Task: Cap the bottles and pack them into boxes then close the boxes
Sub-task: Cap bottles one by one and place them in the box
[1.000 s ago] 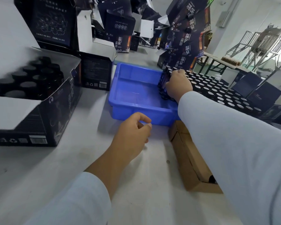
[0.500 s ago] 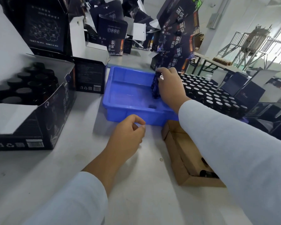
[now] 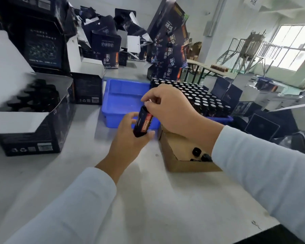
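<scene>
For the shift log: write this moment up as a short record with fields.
Held item: dark bottle, tilted, over the table
Right hand: pinches the bottle's top
Left hand: cups the bottle's lower part
Blue tray: uncapped bottles crowd its right side
Cardboard box: holds loose black caps
Black carton, left: open, filled with capped bottles

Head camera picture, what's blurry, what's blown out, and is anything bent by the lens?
Head view: the open box of capped bottles at left is smeared by motion blur; the held bottle stays fairly sharp; the window at right is overexposed; wide-angle distortion tilts the stacked boxes and stretches both sleeves.
</scene>
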